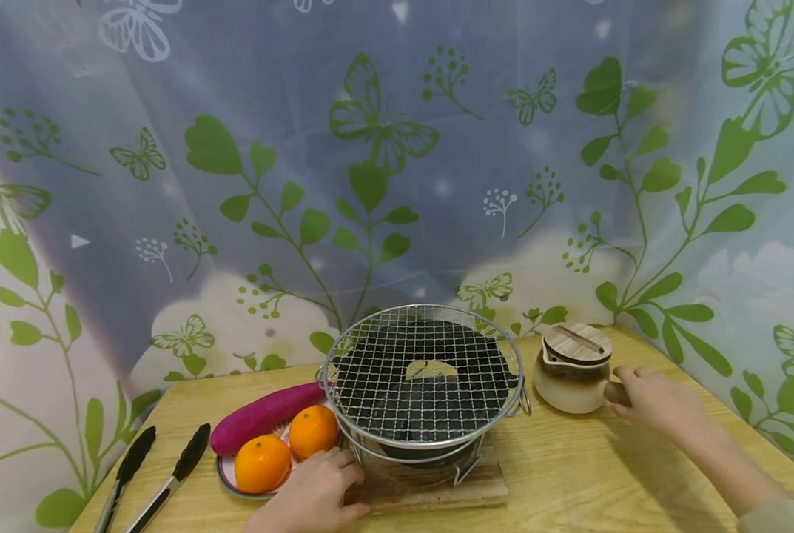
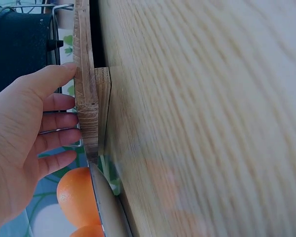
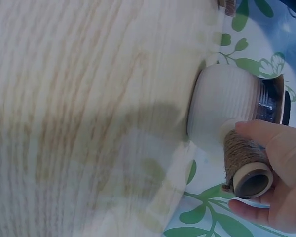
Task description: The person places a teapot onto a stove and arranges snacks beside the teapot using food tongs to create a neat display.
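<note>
Pinching, with the right grip [image 1: 656, 400], the nearer of the two, the twine-wrapped handle [image 3: 240, 152] of the lidded ceramic pot [image 1: 568, 386], upright on the counter [image 1: 570, 474] just left of that grip, along the handle's long axis. Touching, with loosely spread left grip [image 1: 320, 488], the wooden board [image 1: 443, 494] under the wire-mesh grill [image 1: 426, 389].
</note>
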A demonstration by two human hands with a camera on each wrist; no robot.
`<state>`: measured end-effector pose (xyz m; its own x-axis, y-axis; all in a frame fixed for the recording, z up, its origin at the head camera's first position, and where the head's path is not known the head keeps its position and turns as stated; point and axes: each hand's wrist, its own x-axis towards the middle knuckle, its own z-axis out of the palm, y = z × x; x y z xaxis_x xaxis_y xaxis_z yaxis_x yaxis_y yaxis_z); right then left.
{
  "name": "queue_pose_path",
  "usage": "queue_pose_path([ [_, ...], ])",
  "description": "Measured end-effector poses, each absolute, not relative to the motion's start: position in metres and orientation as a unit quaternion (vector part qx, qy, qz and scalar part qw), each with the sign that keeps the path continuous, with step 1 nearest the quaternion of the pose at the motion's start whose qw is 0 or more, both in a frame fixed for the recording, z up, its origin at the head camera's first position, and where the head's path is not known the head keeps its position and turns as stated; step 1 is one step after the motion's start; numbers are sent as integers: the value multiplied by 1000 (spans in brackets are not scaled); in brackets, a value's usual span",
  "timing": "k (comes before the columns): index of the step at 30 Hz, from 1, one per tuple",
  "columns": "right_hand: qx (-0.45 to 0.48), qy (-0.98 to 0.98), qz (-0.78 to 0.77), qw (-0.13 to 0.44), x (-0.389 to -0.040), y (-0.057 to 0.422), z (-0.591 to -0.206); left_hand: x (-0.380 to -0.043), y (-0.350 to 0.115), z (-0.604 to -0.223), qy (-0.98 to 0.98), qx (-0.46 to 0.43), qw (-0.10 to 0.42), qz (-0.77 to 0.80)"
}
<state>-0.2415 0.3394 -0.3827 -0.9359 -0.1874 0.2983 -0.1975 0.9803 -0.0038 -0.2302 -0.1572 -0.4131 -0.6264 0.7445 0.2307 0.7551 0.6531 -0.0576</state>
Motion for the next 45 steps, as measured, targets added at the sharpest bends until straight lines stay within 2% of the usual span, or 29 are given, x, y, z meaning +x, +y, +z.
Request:
queue_pose_path([
  [10,138,-970,-29,196,-242,345,-398,-228,-154,-413,-904,-414,102,-12],
  [16,188,-944,-92,255,-246,347,-399,-229,-154,-413,-900,-420,119,-6],
  [23,216,-918,-111,312,-253,348,-402,-229,-153,-411,-901,-419,114,-6],
  [32,187,-925,-97,317,-254,345,-406,-229,-152,-412,-900,-418,128,1],
  [45,187,-916,-81,346,-256,347,-415,-228,-150,-411,-904,-411,115,2],
])
